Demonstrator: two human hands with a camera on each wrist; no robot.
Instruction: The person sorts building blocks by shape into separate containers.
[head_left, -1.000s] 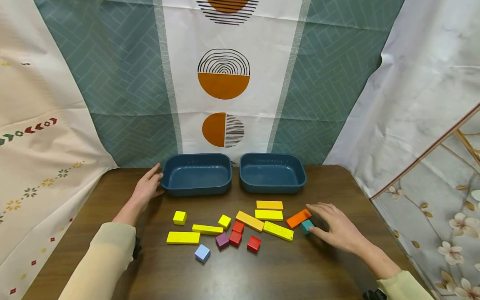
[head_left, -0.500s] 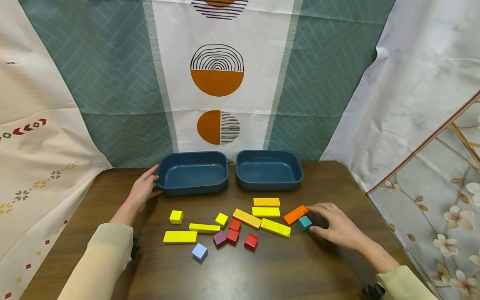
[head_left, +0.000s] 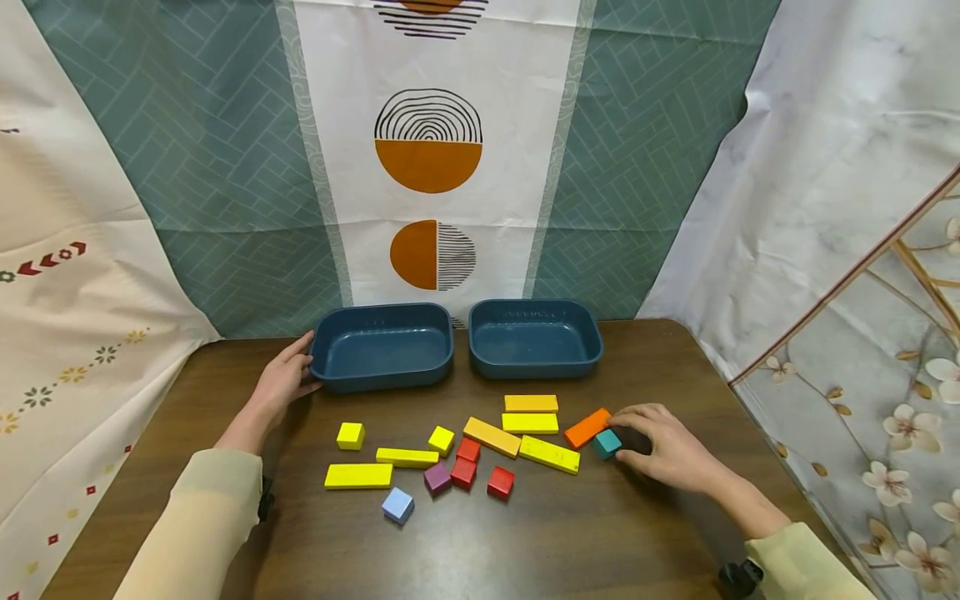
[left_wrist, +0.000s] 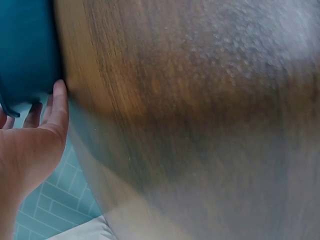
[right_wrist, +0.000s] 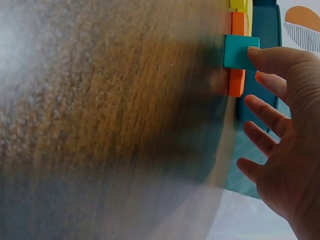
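In the head view, my left hand (head_left: 277, 387) reaches to the left end of the left dark blue tray (head_left: 382, 383), its fingers against the tray wall. The left wrist view shows those fingers (left_wrist: 60, 107) at the tray's corner. My right hand (head_left: 667, 450) is on the right, beside a teal cube (head_left: 607, 444) and an orange block (head_left: 587, 428). Its thumb is at the cube and its index fingertip is by the orange block's end. In the right wrist view, the thumb overlaps the teal cube (right_wrist: 241, 51); the other fingers are spread and loosely bent.
Mid-table lie several yellow and light-orange blocks (head_left: 491, 437), yellow cubes (head_left: 350, 436), red cubes (head_left: 501, 482), a purple cube (head_left: 437, 479) and a light blue cube (head_left: 397, 505). A second blue tray (head_left: 536, 369) stands right of the first. Cloth hangs behind the wooden table (head_left: 525, 550).
The head view has shifted slightly, so everything sits a little further left. My right index finger has come down nearer the orange block. My left hand stays at the tray.
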